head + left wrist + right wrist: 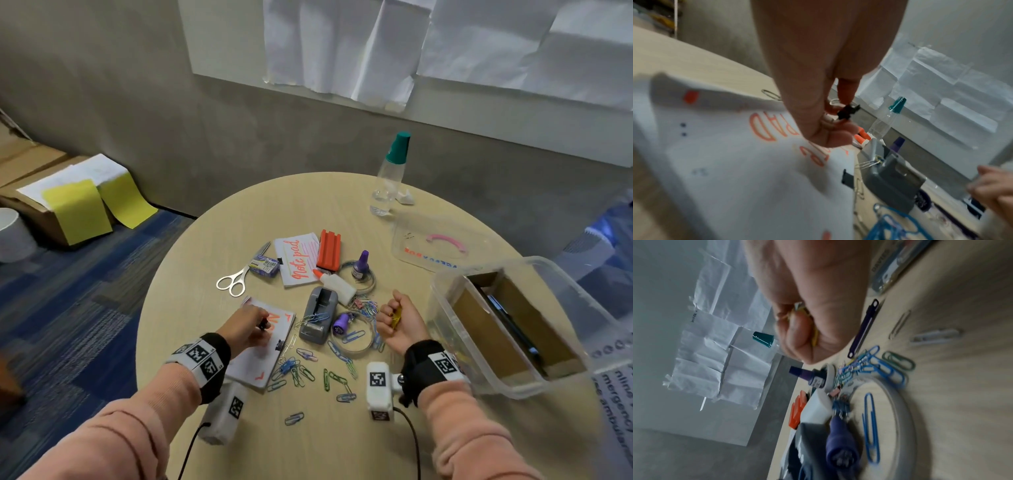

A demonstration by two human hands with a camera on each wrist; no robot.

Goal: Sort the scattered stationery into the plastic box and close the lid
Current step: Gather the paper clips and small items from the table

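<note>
Midway through gathering, by the look of it: both hands loaded with small clips, most of the stationery unsorted on the round table [342, 442]. Left hand [245, 327], hovering low over a white notepad [263, 353], fingers curled downward and pinching a small black binder clip [847, 111] between thumb and fingertips. Right hand [399, 320], palm turned up, closed into a fist round something yellow [396, 317] (probably clips, but too little showing to tell), raised just above the loose paper clips [308, 371] and the ring of clear tape [352, 334]. Hands well apart, with the grey tape dispenser [317, 317] between them. Plastic box [510, 325] open at the table's right edge, near the right hand, a cardboard divider inside; its clear lid [433, 245] with the pink handle flat on the table behind it. Next move, as a guess: carrying both handfuls over the near wall of the box and letting go without spilling, the left needing the longer reach across the clutter. Scissors [236, 279], glue bottle [337, 284], second notepad [298, 262] and purple ink bottle [360, 265] yet to go in; lid closing still far off.
</note>
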